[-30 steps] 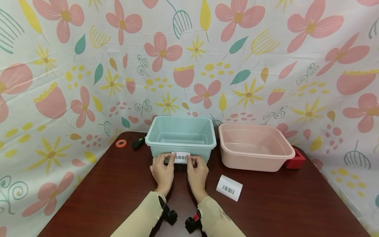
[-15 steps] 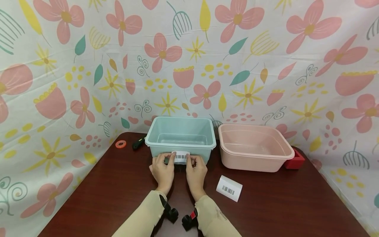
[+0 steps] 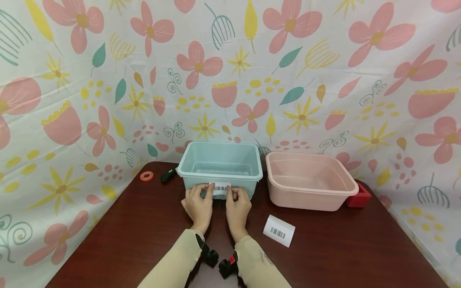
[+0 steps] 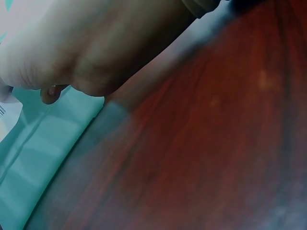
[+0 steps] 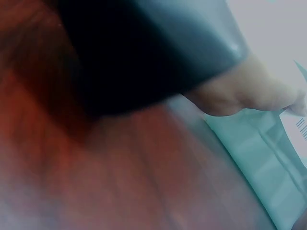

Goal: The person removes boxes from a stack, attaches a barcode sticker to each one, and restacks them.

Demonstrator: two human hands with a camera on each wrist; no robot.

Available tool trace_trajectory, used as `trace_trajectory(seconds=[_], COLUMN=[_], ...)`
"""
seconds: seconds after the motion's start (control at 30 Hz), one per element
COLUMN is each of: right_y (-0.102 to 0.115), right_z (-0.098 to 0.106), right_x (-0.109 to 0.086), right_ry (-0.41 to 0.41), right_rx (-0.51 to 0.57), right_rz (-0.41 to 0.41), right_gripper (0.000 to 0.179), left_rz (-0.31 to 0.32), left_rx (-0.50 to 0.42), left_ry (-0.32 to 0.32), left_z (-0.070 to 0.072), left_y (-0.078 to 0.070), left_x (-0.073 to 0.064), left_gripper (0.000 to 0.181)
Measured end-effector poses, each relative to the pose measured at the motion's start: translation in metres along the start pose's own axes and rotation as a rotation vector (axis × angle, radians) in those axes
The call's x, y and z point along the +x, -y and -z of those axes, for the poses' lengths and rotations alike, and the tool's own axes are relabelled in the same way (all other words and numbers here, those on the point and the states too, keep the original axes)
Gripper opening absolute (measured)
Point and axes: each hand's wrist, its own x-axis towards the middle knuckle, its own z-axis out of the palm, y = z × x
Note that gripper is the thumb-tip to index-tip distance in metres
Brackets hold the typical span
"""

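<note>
A white barcode label (image 3: 220,188) lies against the front wall of the light blue plastic bin (image 3: 219,176). My left hand (image 3: 199,206) pinches the label's left edge with the thumb on its face, and my right hand (image 3: 237,208) pinches the right edge the same way. Part of the label (image 4: 8,117) shows at the side of the left wrist view, near the blue bin's wall (image 4: 48,139). In the right wrist view the label's edge (image 5: 293,127) meets my fingertips. Whether the whole label touches the bin cannot be told.
To the right stands a pink bin (image 3: 309,200), with a small red box (image 3: 360,199) beside it. A curled white barcode sheet (image 3: 279,231) lies on the dark table (image 3: 342,244). An orange ring (image 3: 142,176) and a dark handled item (image 3: 167,175) lie at the left.
Both hands stay at the label, which has moved up very slightly on the bin's front. The right wrist has shifted a little to the left. The bins have not visibly moved.
</note>
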Motion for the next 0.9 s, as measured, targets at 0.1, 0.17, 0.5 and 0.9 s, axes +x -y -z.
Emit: trace_trajectory(seconds=[0.1,0.17,0.5,0.9], right_y=[-0.0010,-0.0014,-0.0003,-0.0019], right_z=[-0.0006,-0.0011,-0.0007,0.0000], right_x=[0.0001,0.0005,0.0027,0.0033], right_ry=[-0.014,-0.027,-0.046,-0.054], right_rx=[-0.009,-0.017,-0.016,-0.014], right_rz=[0.007,0.017,0.004,-0.026], right_gripper=[0.021,0.021,0.020,0.019], left_rz=[-0.007,-0.012,-0.015,0.028], left_rx=[0.008,0.011,0.020,-0.003], left_ry=[-0.006,-0.011,-0.010,-0.029], left_z=[-0.0010,-0.0010,-0.0004,-0.0009], left_y=[0.0012,0.0012,0.0003,0.0002], left_x=[0.0000,0.0002,0.0004,0.0003], left_gripper=[0.020,0.021,0.021,0.026])
